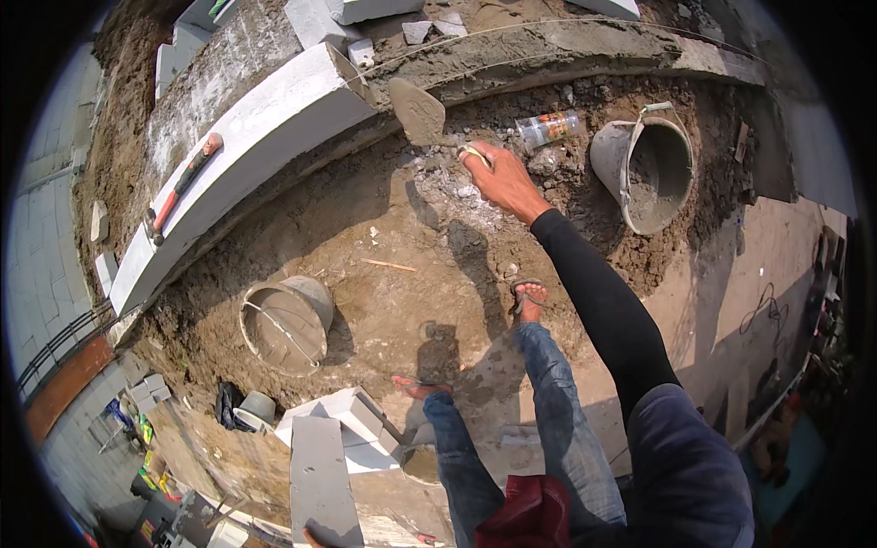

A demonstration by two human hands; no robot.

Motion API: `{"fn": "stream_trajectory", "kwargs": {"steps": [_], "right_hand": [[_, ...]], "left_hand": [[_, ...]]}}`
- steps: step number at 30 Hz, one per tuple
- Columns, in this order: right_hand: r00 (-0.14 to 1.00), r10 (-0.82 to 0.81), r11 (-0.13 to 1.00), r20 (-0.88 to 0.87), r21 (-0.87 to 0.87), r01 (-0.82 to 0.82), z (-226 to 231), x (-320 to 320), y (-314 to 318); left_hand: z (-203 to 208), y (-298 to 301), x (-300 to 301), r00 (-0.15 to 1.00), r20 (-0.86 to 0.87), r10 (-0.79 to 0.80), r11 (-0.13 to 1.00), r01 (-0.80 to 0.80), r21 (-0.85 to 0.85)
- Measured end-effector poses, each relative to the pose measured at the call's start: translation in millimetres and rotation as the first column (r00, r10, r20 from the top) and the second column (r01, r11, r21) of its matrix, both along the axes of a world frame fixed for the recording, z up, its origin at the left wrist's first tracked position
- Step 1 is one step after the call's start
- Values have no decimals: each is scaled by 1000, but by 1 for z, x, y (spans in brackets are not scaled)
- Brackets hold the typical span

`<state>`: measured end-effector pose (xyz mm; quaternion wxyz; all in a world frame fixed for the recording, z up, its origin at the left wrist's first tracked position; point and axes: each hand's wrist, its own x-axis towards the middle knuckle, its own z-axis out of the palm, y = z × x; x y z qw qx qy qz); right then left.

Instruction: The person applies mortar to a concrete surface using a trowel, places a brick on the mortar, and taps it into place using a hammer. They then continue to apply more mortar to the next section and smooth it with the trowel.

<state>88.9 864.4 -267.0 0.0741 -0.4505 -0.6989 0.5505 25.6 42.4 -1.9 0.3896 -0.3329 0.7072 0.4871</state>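
My right hand (503, 181), in a black sleeve, is closed round the handle of a trowel (418, 111). The trowel's mortar-smeared blade is beside the low wall's mortar bed (548, 53), near the end of a laid white block. At the bottom edge, a bit of my left hand (312, 539) shows against a grey lightweight block (322, 470). Its thumb lies on the block's end; the other fingers are hidden. To the right of the trowel are a clear plastic cup (548, 128) and a tilted bucket (658, 178) with mortar inside.
A red-handled hammer (183, 187) lies on the laid white block (260, 123). A string (512, 62) runs along the wall. Another mortar bucket (283, 333) stands on the dirt at left. White blocks (352, 416) are stacked near my feet. Rubble covers the ground beside the wall.
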Motion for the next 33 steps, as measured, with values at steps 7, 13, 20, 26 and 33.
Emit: {"fn": "stream_trajectory", "kwargs": {"steps": [7,13,20,26,33], "right_hand": [[997,70,982,35,174,-75,-25,-81,58],[987,42,963,155,256,-81,-40,-112,44],[999,8,932,-31,363,4,-19,-115,35],[970,-38,865,-240,479,153,-13,-105,-7],[946,-99,915,-309,344,209,-31,-37,-77]], "left_hand": [[-7,8,8,993,119,12,987,-31,158],[-8,1,14,986,167,23,967,-64,248],[-3,-13,11,983,184,13,954,-67,292],[5,-9,-3,989,145,16,981,-44,190],[3,-2,-6,991,135,10,990,-28,136]]}}
